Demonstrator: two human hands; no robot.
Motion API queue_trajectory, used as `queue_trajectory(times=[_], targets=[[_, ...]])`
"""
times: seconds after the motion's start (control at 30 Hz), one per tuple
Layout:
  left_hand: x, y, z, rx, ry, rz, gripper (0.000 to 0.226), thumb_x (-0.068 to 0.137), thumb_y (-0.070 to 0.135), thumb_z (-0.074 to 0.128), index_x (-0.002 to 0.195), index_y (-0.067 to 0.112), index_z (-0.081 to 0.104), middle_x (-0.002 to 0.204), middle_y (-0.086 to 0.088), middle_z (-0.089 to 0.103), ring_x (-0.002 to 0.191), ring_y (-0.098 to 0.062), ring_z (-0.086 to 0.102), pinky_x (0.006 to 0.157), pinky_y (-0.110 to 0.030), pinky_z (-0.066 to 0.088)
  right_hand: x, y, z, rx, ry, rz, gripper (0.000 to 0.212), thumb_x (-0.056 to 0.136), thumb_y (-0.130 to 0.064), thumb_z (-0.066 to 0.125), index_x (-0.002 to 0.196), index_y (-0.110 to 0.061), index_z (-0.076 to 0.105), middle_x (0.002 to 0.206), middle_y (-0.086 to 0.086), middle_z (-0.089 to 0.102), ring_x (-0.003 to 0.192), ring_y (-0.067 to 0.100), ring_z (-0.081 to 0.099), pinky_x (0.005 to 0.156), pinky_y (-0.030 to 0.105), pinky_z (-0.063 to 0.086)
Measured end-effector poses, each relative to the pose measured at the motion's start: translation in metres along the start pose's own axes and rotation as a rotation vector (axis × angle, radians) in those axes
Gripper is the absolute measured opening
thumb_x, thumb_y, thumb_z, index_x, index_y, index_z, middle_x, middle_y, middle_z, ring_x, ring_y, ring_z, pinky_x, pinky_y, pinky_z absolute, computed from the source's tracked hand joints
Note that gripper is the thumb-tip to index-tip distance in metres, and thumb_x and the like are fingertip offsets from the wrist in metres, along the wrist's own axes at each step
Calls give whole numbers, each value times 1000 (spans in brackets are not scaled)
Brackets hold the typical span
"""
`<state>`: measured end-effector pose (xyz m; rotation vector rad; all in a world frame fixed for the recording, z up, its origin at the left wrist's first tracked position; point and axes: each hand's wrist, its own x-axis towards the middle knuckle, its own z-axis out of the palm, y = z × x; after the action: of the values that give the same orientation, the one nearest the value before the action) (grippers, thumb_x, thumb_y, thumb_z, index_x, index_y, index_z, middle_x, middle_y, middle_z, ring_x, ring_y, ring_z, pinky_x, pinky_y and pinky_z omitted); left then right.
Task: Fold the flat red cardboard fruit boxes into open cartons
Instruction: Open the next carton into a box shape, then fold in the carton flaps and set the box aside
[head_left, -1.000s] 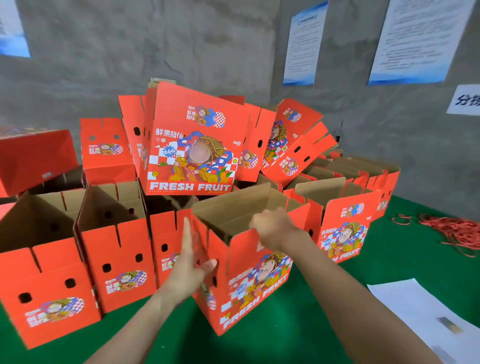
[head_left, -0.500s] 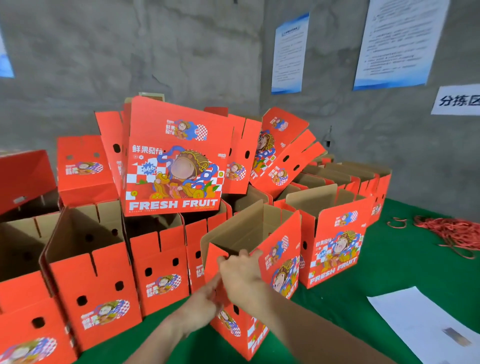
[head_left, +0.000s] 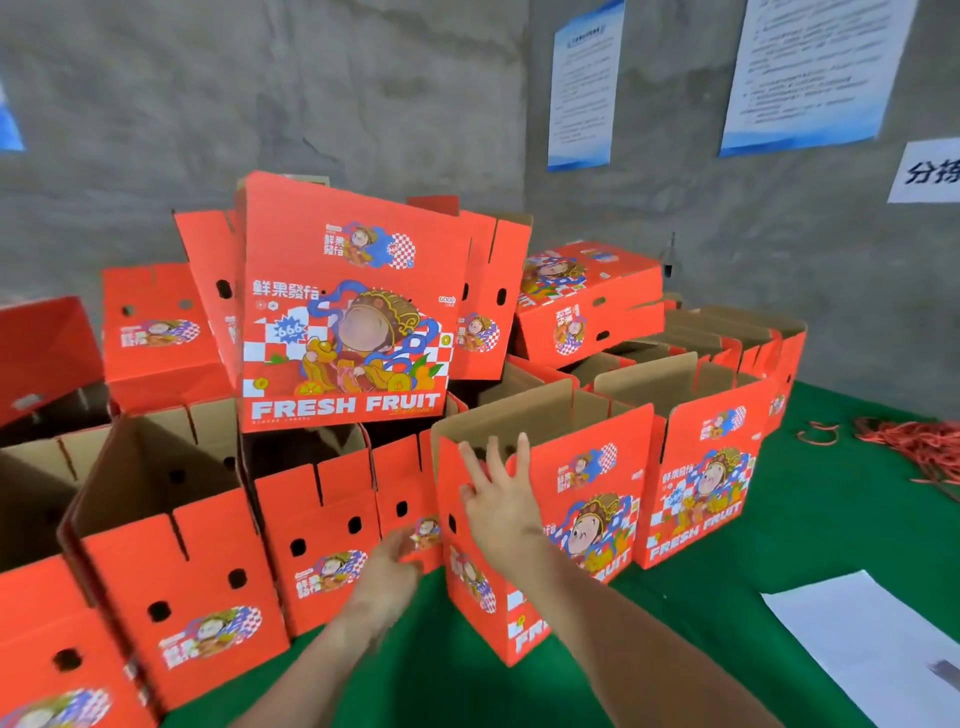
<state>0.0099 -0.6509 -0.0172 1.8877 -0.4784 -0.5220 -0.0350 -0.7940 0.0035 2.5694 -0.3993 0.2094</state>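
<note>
**A:** ok, head view. What are the hands up to?

**B:** The right hand (head_left: 498, 501) is wide open, fingers fanned out and pointing up. It's flat against the narrow side panel of the red fruit carton (head_left: 587, 467) at the front, fingertips just under the top rim. It isn't gripping, just pressing. The left hand (head_left: 387, 571) is lower down by that carton's bottom left edge and it's pretty blurry. The fingers look a bit curled, but I honestly can't tell if it's pinching the cardboard or only touching it.

**A:** And the carton itself?

**B:** It stands upright on the green table cover (head_left: 810, 545) with its top open and a corner towards the camera. Plain brown cardboard is all I can see inside. It sits between a row of open cartons (head_left: 311, 525) on the left and another open carton (head_left: 711, 467) just beside it on the right. Those show the same brown insides.

**A:** Stuff behind?

**B:** A big FRESH FRUIT box (head_left: 348, 322) sits tilted on top of the back row, with more red boxes leaning around it. Off to the right there's a white sheet of paper (head_left: 857, 649) on the cover and a pile of red bands (head_left: 924, 447) further back. Paper notices (head_left: 582, 88) hang on the concrete wall.
</note>
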Motion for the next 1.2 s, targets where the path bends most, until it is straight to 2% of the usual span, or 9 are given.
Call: queue_trajectory(times=[0.1,0.17,0.27,0.4,0.5,0.7,0.93,1.03,1.2], targets=[[-8,-11,-27,-14,41,-21,48,93,-8,43,137,12,45,135,-7,51,117,-22,52,102,-37,42,7,-9,-9,2,-61,33,40,89,-27,56,127,-15,56,159,16,-1,142,46,2,95,72,-23],[-16,-18,-45,-26,68,-21,38,93,-7,45,121,16,55,126,-6,56,114,-21,52,101,-36,41,6,-19,-11,18,-77,51,46,81,-28,64,125,-16,57,159,16,-3,142,49,-7,88,71,-31],[-33,-32,-76,-57,136,-27,36,93,-2,51,125,13,55,127,-5,57,116,-24,54,102,-38,42,3,-26,-22,140,59,114,60,84,-23,60,141,-19,42,160,15,-7,142,48,-12,89,67,-34],[-64,-51,-132,-120,300,-13,38,91,-4,54,128,7,54,122,-11,60,107,-26,59,90,-33,45,7,-37,-61,586,420,327,55,89,-26,63,140,-16,46,157,17,20,145,39,13,112,60,-8],[-99,-69,-188,-162,457,2,39,89,-10,53,125,4,55,117,-14,62,99,-24,59,88,-36,46,15,-57,-96,997,564,487,46,90,-19,62,129,2,51,138,28,44,132,42,35,111,55,21],[-197,-130,-325,-91,746,-40,40,89,-5,55,128,2,53,120,-17,63,108,-29,61,94,-40,46,12,-207,-174,1109,499,-70,25,88,-4,61,113,4,60,113,24,61,110,40,54,95,43,38],[-344,-256,-484,229,1193,-354,43,87,3,59,129,-5,50,127,-29,55,117,-41,53,96,-42,40,-54,-398,-205,927,-35,-650,35,94,-34,56,127,-23,55,133,-4,56,124,16,49,106,30,35],[-380,-307,-526,427,1102,-561,47,90,15,57,133,0,46,128,-29,54,118,-43,52,96,-47,43,-72,-433,-200,893,-152,-627,38,96,-35,53,132,-24,49,137,-5,52,128,14,46,109,29,33],[-356,-354,-510,855,537,-651,62,100,48,30,153,28,5,161,4,-1,148,-19,-1,115,-54,10,-86,-468,-195,874,-299,-561,41,95,-35,54,134,-25,46,140,-6,49,130,11,44,111,28,32]])
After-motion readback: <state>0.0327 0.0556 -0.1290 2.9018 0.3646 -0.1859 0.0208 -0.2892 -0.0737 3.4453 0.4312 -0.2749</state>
